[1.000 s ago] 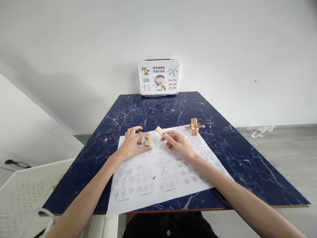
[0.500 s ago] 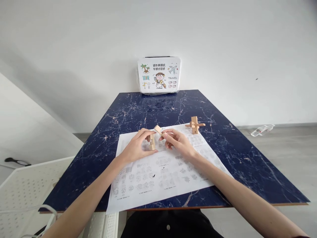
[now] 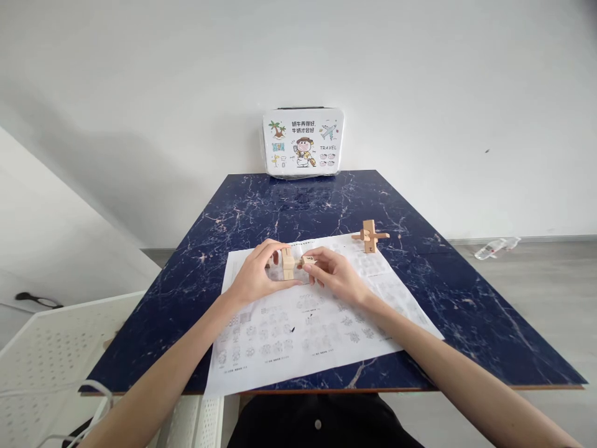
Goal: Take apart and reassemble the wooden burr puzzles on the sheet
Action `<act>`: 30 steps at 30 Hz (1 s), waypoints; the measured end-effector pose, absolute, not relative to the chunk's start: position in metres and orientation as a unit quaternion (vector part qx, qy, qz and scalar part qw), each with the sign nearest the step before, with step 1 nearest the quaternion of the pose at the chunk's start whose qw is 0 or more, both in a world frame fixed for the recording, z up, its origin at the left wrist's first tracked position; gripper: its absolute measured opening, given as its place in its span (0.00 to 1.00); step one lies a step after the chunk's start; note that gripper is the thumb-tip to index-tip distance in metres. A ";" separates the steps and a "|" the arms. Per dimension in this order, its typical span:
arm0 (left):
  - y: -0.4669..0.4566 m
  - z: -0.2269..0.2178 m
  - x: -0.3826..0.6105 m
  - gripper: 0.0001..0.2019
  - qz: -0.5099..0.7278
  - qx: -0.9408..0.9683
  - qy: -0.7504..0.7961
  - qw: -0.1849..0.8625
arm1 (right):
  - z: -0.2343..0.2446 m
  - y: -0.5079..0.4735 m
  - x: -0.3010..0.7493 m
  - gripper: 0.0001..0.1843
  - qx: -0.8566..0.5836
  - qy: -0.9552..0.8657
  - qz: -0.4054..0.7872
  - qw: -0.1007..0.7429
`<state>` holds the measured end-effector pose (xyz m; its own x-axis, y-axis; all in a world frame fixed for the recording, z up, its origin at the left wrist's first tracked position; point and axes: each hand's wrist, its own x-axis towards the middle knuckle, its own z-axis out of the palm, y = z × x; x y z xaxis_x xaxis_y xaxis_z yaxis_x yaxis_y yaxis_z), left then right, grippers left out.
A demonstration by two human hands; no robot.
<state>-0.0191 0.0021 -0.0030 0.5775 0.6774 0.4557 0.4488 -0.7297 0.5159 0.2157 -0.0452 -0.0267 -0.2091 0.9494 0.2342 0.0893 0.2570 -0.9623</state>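
My left hand grips the blocks at their near and far ends over the sheet on the bench, likely to steady them, while my right hand pinches a marked block just right of them, presumably for fine control.

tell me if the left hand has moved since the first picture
Yes. Judged against the white TRAVEL case, the left hand has shifted rightward, closing in on the right hand.
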 end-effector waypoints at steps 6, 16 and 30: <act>-0.002 -0.004 -0.014 0.34 0.332 0.859 0.321 0.222 | -0.030 -0.049 0.214 0.13 -0.412 -0.684 0.347 0.492; -0.003 -0.004 -0.014 0.38 0.300 0.829 0.358 0.307 | -0.030 -0.055 0.215 0.11 -0.426 -0.715 0.246 0.497; -0.007 -0.001 -0.010 0.38 0.281 0.796 0.382 0.376 | -0.038 -0.054 0.214 0.08 -0.363 -0.782 0.154 0.482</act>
